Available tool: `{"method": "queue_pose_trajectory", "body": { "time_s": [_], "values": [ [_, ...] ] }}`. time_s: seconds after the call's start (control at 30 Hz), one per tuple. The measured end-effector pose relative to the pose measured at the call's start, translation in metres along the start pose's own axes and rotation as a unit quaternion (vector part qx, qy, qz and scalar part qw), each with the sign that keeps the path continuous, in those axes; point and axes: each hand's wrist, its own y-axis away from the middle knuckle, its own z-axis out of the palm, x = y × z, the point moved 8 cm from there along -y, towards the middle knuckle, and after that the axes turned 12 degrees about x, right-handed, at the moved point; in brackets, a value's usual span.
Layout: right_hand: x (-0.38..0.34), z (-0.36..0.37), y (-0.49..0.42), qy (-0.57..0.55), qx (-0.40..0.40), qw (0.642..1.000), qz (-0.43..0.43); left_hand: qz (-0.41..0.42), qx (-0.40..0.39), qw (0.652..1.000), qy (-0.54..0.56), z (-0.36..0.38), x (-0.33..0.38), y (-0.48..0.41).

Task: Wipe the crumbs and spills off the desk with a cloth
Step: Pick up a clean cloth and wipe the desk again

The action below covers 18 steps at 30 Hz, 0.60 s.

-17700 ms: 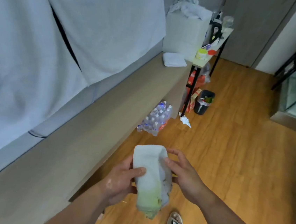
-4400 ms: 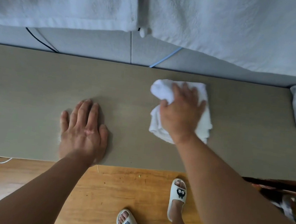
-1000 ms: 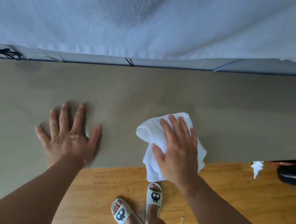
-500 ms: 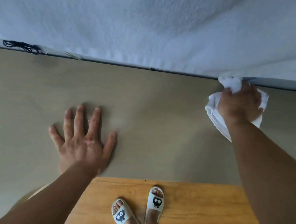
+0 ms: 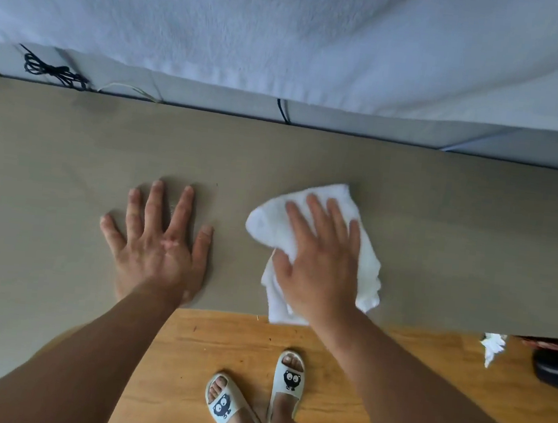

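Cloth (image 5: pixel 368 275) back at near edge, lengthwise front-to-back under right hand (image 5: pixel 320 267)

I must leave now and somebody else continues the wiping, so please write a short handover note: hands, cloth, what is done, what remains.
Left hand: flat on the desk, fingers spread, holding nothing.
Right hand: pressing flat on the white cloth near the desk's front edge; a cloth corner hangs over it.
Done: no spills show on the desk in view.
Left: a tiny dark speck beyond the left hand; the desk's ends are out of view.
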Motion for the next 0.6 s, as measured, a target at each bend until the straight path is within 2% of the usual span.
{"method": "queue_pose_trajectory", "body": {
  "time_s": [0.13,0.23,0.37,0.47,0.6],
  "values": [
    [0.005,-0.015,0.062,-0.044,-0.035,0.988,-0.145,-0.001,0.010,1.000,0.017,-0.001,0.000,0.002],
    [0.040,-0.020,0.041,-0.049,-0.030,0.986,-0.159,0.001,0.004,1.000,0.003,0.001,0.000,0.001],
    [0.082,-0.005,-0.046,-0.004,0.009,0.999,-0.052,-0.001,0.003,1.000,0.001,0.001,0.000,0.001],
    [0.088,0.005,-0.102,0.021,0.019,0.999,0.039,-0.001,0.003,1.000,0.001,0.001,0.001,0.000],
    [0.061,0.019,-0.126,0.045,0.019,0.974,0.223,0.003,-0.002,1.000,-0.005,0.001,0.001,0.001]
  ]
}}
